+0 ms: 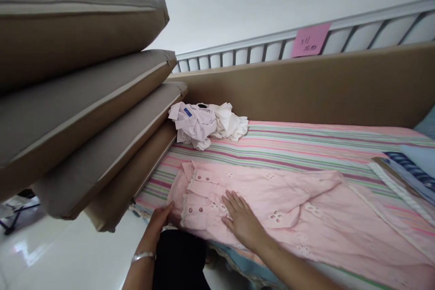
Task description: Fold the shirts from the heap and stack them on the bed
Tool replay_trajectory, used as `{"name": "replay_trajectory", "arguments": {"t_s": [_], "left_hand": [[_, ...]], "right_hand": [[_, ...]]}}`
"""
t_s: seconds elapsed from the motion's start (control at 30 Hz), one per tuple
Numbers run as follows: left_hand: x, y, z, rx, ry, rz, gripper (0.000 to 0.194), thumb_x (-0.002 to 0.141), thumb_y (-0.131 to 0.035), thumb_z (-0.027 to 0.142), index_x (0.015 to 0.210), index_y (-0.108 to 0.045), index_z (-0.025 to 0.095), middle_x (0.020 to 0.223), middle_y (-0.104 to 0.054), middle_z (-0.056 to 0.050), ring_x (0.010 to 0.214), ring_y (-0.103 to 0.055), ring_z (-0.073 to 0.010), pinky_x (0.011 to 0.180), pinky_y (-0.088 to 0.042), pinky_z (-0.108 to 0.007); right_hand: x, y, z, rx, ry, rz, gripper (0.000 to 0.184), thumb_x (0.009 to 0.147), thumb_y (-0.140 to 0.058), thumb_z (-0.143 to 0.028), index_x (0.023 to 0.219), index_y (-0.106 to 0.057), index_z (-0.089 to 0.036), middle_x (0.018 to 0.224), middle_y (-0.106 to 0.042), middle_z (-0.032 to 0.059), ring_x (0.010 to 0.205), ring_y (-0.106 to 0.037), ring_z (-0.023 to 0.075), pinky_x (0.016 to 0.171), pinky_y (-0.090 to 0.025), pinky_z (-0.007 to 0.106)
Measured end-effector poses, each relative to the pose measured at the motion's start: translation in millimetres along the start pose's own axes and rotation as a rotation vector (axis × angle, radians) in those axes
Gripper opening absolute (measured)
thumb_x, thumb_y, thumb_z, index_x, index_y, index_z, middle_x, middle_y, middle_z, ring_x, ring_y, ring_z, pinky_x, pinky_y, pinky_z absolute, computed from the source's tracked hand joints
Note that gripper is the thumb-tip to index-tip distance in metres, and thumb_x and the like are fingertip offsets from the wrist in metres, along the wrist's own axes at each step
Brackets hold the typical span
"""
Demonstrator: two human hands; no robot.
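Observation:
A pink eyelet garment [288, 204] with buttons lies spread across a striped sheet [306, 145] on a bed. My right hand [242, 217] rests flat on it near the buttoned collar, fingers stretched out. My left hand [159, 218], a silver bracelet on its wrist, touches the garment's left edge at the bed's corner; its fingers lie along the cloth and partly under it, so I cannot tell whether they pinch it.
A crumpled pile of white clothes [207, 124] lies at the head end. Several brown cushions [78, 113] lean stacked at the left. A brown padded board [306, 86] backs the bed below a white rail with a pink note [310, 40]. Folded blue striped cloth [408, 167] sits right.

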State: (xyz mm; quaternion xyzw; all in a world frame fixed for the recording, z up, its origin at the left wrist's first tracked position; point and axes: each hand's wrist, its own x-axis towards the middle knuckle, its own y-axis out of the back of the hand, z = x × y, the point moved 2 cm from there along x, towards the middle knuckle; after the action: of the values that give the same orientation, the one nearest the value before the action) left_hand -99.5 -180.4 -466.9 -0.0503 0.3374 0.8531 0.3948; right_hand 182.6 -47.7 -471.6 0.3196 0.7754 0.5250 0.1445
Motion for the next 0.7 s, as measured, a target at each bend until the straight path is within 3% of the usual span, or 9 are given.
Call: {"name": "replay_trajectory", "arguments": {"t_s": [0.1, 0.2, 0.3, 0.37, 0.43, 0.53, 0.6, 0.7], "left_hand": [[1, -2.3, -4, -0.117, 0.044, -0.180, 0.061, 0.051, -0.062, 0.071, 0.071, -0.065, 0.013, 0.057, -0.064, -0.004, 0.059, -0.060, -0.0199, 0.059, -0.045, -0.031], [3, -2.3, -8, -0.157, 0.031, -0.202, 0.062, 0.043, -0.073, 0.060, 0.080, -0.068, 0.011, 0.068, -0.070, -0.007, 0.067, -0.064, -0.0229, 0.063, -0.048, -0.033], [1, -1.9, -8, -0.161, -0.009, -0.201, 0.058, 0.043, -0.075, 0.051, 0.083, -0.068, 0.009, 0.079, -0.072, -0.011, 0.080, -0.065, -0.0270, 0.073, -0.049, -0.034], [-1, -1.1, -7, -0.129, -0.047, -0.166, 0.052, 0.048, -0.073, 0.048, 0.082, -0.068, 0.009, 0.083, -0.072, -0.012, 0.087, -0.065, -0.0287, 0.078, -0.049, -0.036], [-1, 0.0, -7, -0.094, -0.070, -0.059, 0.047, 0.055, -0.069, 0.047, 0.084, -0.067, 0.010, 0.083, -0.072, -0.011, 0.088, -0.065, -0.0291, 0.079, -0.049, -0.037], [7, -3.7, -7, -0.158, -0.061, 0.094, 0.046, 0.061, -0.066, 0.047, 0.092, -0.065, 0.013, 0.085, -0.072, -0.010, 0.085, -0.066, -0.0277, 0.075, -0.051, -0.038], [13, -12.9, -5, -0.244, -0.031, 0.084, 0.049, 0.061, -0.068, 0.045, 0.098, -0.061, 0.014, 0.089, -0.071, -0.009, 0.084, -0.066, -0.0259, 0.074, -0.052, -0.037], [12, -30.0, 6, -0.372, 0.044, -0.066, 0.046, 0.061, -0.071, 0.036, 0.099, -0.058, 0.014, 0.084, -0.070, -0.009, 0.079, -0.067, -0.0242, 0.071, -0.053, -0.036]], "right_hand": [[3, 9, -4, 0.002, -0.022, -0.062, 0.060, 0.086, -0.048, -0.041, 0.140, -0.039, -0.017, 0.149, -0.027, 0.0096, 0.139, -0.019, 0.0254, 0.114, -0.018, 0.045], [10, 21, -14, 0.035, -0.079, -0.068, 0.052, 0.087, -0.045, -0.041, 0.131, -0.051, -0.014, 0.143, -0.039, 0.0145, 0.134, -0.031, 0.0285, 0.111, -0.024, 0.046], [19, 31, -32, 0.174, -0.144, 0.038, 0.048, 0.089, -0.042, -0.037, 0.125, -0.056, -0.010, 0.137, -0.046, 0.0188, 0.129, -0.040, 0.0283, 0.108, -0.028, 0.043], [26, 30, -44, 0.368, -0.170, 0.106, 0.049, 0.087, -0.044, -0.036, 0.126, -0.054, -0.009, 0.138, -0.045, 0.0187, 0.129, -0.039, 0.0264, 0.109, -0.027, 0.040], [33, 21, -50, 0.622, -0.233, 0.148, 0.049, 0.085, -0.046, -0.038, 0.124, -0.054, -0.010, 0.136, -0.048, 0.0174, 0.127, -0.042, 0.0253, 0.107, -0.030, 0.040], [43, 1, -40, 1.009, -0.431, 0.194, 0.050, 0.086, -0.040, -0.052, 0.109, -0.060, -0.013, 0.117, -0.061, 0.0157, 0.110, -0.055, 0.0257, 0.096, -0.040, 0.042], [46, -10, -29, 1.244, -0.528, 0.222, 0.054, 0.084, -0.039, -0.060, 0.103, -0.060, -0.015, 0.110, -0.063, 0.0143, 0.103, -0.058, 0.0250, 0.089, -0.044, 0.041], [45, -19, -19, 1.584, -0.566, 0.242, 0.055, 0.079, -0.050, -0.063, 0.110, -0.054, -0.018, 0.122, -0.055, 0.0143, 0.109, -0.055, 0.0222, 0.088, -0.044, 0.036]]}}
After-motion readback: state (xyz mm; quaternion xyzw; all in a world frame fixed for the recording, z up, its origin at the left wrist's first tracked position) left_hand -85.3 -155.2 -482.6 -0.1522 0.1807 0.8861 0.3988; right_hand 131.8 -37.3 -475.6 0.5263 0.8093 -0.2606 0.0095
